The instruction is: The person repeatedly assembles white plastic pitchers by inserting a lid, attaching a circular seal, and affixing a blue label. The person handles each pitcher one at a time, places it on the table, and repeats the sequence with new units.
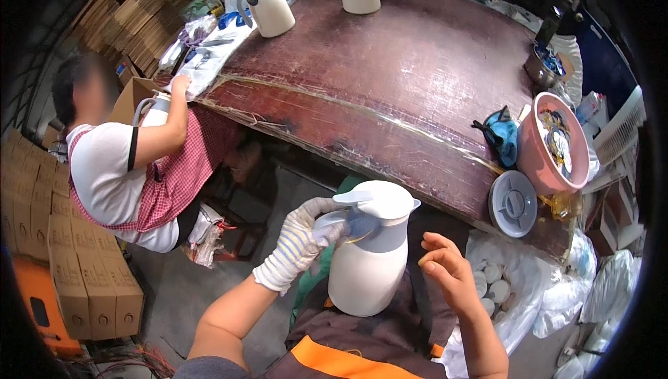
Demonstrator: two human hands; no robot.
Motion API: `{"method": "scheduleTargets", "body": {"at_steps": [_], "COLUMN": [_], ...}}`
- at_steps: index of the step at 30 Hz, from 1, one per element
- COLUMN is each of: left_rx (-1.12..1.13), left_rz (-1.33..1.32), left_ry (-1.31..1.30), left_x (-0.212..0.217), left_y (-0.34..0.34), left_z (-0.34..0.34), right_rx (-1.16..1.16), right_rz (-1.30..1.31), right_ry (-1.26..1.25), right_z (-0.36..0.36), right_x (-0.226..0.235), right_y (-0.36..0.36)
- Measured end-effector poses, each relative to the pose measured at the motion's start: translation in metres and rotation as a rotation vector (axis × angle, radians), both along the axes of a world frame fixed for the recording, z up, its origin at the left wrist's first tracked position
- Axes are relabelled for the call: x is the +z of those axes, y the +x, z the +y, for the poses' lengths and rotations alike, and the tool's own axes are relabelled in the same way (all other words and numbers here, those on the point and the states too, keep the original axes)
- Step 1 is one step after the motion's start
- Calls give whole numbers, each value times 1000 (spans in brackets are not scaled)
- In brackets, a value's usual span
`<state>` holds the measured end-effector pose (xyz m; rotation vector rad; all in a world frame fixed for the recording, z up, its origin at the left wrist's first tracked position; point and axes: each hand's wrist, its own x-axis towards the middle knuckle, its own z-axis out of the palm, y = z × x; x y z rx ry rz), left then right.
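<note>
A white vacuum jug (365,278) with a grey collar and pale lid stands upright on my lap, against the dark apron. My left hand (293,241), in a striped knitted work glove, is closed round the jug's handle side. A dark grey, blurred piece (364,224) shows by its fingertips against the collar; I cannot make out what it is. My bare right hand (449,267) is raised just right of the jug, apart from it, with fingers loosely bent and nothing visible in them.
A dark red worktable (390,59) spans ahead, carrying white jugs (271,9), a pink basin (543,142) of small parts, a grey round lid (513,203) and a blue pouch (501,135). At left a co-worker (125,163) handles another jug beside stacked cartons (90,274). Plastic bags (518,281) lie right.
</note>
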<state>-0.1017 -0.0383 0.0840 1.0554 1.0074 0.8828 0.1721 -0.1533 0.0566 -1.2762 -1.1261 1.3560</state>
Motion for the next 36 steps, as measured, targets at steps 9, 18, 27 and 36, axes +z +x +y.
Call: {"method": "scheduleTargets", "body": {"at_steps": [9,18,27,36], "left_rx": [518,886,421,206], "left_rz": [-174,831,967,1156], "left_ry": [613,642,665,1075], "left_x": [64,20,-80,-104], "left_y": [-47,-93,-1,51], "left_z": [90,271,237,215], "right_rx": [-189,-301,-237,-137], "right_rz": [214,90,-9,-519], "right_ry": [-156,-200,-133,396], "right_z": [-18,-48,-2,183], "right_x": [-21,-41,-28,76], "right_y": [5,10,14,-5]}}
